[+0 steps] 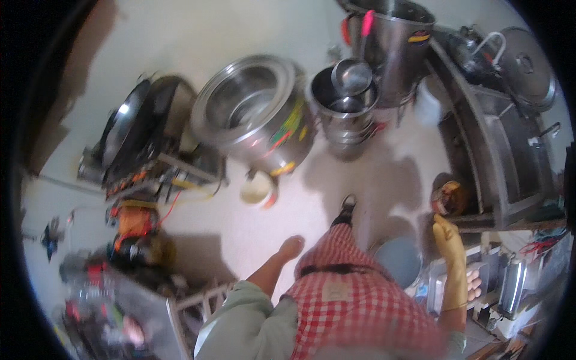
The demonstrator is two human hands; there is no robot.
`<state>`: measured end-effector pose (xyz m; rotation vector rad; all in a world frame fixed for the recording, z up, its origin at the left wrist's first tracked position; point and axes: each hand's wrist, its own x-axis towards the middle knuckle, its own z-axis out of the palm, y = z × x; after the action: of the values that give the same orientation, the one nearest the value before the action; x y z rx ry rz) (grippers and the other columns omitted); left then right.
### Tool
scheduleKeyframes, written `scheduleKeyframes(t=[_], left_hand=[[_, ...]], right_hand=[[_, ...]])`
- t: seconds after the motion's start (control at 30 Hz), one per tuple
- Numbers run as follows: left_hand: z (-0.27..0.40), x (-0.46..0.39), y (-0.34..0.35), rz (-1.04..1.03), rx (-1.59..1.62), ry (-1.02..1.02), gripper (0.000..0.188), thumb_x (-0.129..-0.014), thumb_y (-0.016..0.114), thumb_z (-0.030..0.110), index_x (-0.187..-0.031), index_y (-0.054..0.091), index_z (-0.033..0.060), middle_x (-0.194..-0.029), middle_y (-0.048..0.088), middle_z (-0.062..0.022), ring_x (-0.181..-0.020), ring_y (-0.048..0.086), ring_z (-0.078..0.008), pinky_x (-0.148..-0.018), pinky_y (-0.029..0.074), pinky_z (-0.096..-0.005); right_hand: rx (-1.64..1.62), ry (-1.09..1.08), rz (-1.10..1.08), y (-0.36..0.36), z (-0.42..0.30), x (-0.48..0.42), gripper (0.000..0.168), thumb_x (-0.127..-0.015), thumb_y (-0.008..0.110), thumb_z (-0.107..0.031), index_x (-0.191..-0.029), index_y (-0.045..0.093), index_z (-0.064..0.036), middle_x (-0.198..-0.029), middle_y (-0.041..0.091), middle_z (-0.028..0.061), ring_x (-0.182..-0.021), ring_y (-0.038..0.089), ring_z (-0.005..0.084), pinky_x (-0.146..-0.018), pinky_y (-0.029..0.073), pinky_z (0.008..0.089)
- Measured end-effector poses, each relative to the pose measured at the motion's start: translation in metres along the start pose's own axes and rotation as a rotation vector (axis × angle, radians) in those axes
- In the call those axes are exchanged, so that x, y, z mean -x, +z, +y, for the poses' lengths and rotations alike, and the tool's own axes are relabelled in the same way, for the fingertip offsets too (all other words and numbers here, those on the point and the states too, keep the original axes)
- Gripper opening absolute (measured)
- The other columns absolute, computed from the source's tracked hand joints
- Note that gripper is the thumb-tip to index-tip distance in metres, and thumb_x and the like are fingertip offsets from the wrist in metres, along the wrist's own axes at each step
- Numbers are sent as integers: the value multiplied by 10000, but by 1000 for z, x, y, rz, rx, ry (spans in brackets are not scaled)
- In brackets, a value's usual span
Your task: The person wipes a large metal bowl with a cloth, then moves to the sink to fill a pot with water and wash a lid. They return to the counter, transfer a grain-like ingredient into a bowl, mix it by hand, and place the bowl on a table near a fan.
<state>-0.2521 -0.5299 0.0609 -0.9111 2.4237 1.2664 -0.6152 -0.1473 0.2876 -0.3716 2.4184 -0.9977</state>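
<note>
Bare and hanging low over the floor, my left hand [291, 247] holds nothing that I can see; its fingers look loosely curled, but blur hides them. My right hand [449, 234] wears a yellow rubber glove. Its fingertips are beside a round container with brown contents [447, 198] by the dark rack at the right; whether they grip its rim I cannot tell. A red-and-white checked apron [346, 297] covers my front. Ahead on the floor are a large steel pot [288, 135] and nested steel pots [344, 121] with a pink-handled ladle [355, 76] above them.
A tall steel pot [387, 58] stands at the back. Black woks [135, 121] lean at the left, above a burner stand. A small tub [257, 189] is on the floor. Low metal rack [490, 148] at right; grey-blue round lid or basin [399, 261] and eggs [474, 285] near my right arm.
</note>
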Motion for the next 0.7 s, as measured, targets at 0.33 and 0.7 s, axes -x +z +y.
scheduleKeyframes(t=[0.33, 0.7], left_hand=[[365, -381, -190, 400, 313, 630, 381, -861, 636, 57, -1231, 547, 39, -1029, 621, -117, -859, 628, -198, -739, 524, -324], [480, -634, -248, 483, 352, 453, 392, -835, 650, 89, -1205, 545, 11, -1034, 640, -157, -970, 617, -289, -886, 475, -384]], right_hand=[[319, 186, -23, 1, 101, -90, 223, -869, 513, -222, -929, 688, -98, -850, 670, 129, -852, 675, 289, -738, 521, 392], [91, 301, -95, 22, 114, -147, 347, -923, 546, -306, -1204, 657, -135, -1074, 706, 83, -984, 648, 205, -848, 513, 324]])
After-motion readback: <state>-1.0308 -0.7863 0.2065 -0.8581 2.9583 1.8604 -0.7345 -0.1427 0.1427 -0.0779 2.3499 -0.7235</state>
